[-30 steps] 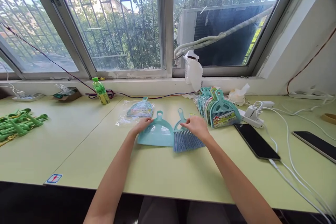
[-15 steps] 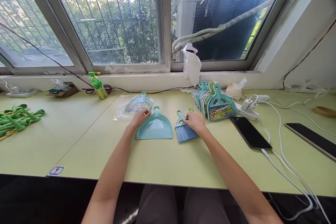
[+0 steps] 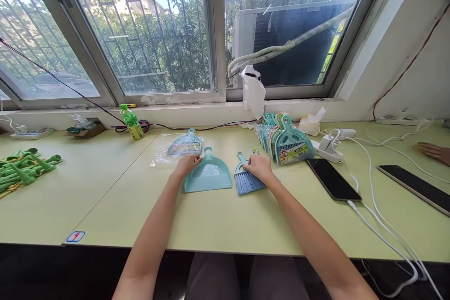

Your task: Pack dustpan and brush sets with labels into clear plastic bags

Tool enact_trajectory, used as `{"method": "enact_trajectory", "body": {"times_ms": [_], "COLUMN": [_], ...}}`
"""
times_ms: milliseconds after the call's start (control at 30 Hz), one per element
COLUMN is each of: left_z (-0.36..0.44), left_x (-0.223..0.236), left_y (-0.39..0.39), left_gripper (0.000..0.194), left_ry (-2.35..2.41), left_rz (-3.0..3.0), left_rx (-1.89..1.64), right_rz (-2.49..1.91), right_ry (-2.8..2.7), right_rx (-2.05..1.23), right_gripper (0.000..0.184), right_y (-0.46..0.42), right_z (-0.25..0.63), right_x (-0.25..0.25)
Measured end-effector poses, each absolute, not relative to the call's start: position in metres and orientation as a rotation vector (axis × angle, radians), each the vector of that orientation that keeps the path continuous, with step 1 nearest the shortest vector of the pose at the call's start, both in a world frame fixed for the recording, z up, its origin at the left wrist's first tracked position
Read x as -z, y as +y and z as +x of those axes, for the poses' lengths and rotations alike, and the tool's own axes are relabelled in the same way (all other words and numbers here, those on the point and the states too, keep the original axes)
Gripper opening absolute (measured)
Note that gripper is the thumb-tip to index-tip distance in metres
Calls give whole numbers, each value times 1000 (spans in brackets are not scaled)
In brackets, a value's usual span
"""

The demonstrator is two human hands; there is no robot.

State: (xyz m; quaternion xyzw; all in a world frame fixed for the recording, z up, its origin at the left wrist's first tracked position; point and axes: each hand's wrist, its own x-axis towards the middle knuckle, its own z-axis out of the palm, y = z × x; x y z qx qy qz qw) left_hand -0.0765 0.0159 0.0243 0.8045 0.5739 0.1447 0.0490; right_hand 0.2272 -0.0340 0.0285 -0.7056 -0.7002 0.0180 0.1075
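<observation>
A light teal dustpan [image 3: 208, 177] lies on the table in front of me, its handle toward the window. My left hand [image 3: 187, 165] is closed on its upper left edge. To its right is a small hand brush [image 3: 249, 182] with blue bristles pointing toward me. My right hand [image 3: 259, 167] is closed around the brush's right side, covering part of it. A dustpan and brush set in a clear bag [image 3: 185, 144] lies behind my left hand. Several bagged sets [image 3: 291, 143] stand in a row behind my right hand.
Green plastic parts [image 3: 26, 168] are heaped at far left, and a green bottle [image 3: 131, 123] stands by the sill. At right lie a phone [image 3: 333, 179], a power strip [image 3: 328, 151], white cables and a dark flat device [image 3: 415, 187]. Another person's hand [image 3: 436, 151] reaches in.
Another person's hand has come in at the right edge, where a tape roll lay. The view has shifted slightly. My hands stay at the dustpan and brush.
</observation>
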Motion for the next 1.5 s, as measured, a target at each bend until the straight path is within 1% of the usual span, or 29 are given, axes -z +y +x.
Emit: {"method": "enact_trajectory", "body": {"times_ms": [200,367,467,667,767,833,900,967,1000,1033,1100,1133,1267,1367,1500], "left_z": [-71,-65,-53,-12,-4,-8,-19,-30,-34,-37,-37,-34,-15,-9,-15], "left_x": [-29,-31,-30,-30,-34,-37,-40,-40,-39,-37,-31,-28,-17,-15,-17], "left_y": [12,9,7,-12,-18,-17,-12,-7,-6,-4,-3,-4,-7,-8,-8], "left_gripper": [43,43,43,51,46,42,34,27,29,37,49,50,34,34,36], "left_ry": [1785,1757,1601,1120,954,950,1095,1322,1403,1439,1413,1383,1184,987,902], "left_rz": [2513,2505,2478,2233,2058,2043,2200,2464,2602,2731,2927,2997,3246,3385,3385], "left_rx": [-334,-389,-422,-333,-236,-237,-390,-623,-703,-732,-699,-673,-541,-433,-508], "right_rz": [-1998,-1849,-1792,-1697,-1659,-1634,-1607,-1569,-1550,-1533,-1511,-1508,-1510,-1492,-1465], "right_ry": [-1928,-1862,-1948,-2197,-2252,-2263,-2271,-2308,-2329,-2346,-2361,-2359,-2347,-2352,-2358], "right_rx": [-103,-214,-208,54,43,32,18,-23,-44,-59,-71,-70,-87,-115,-148], "right_gripper": [28,27,25,23,24,24,23,23,23,23,23,23,22,20,20], "right_y": [-34,-37,-40,-48,-50,-50,-50,-49,-49,-49,-49,-49,-49,-48,-46], "right_z": [235,232,222,204,202,203,204,204,204,203,203,202,201,202,203], "right_x": [-42,-51,-47,-35,-34,-34,-34,-33,-33,-32,-31,-30,-28,-26,-23]}}
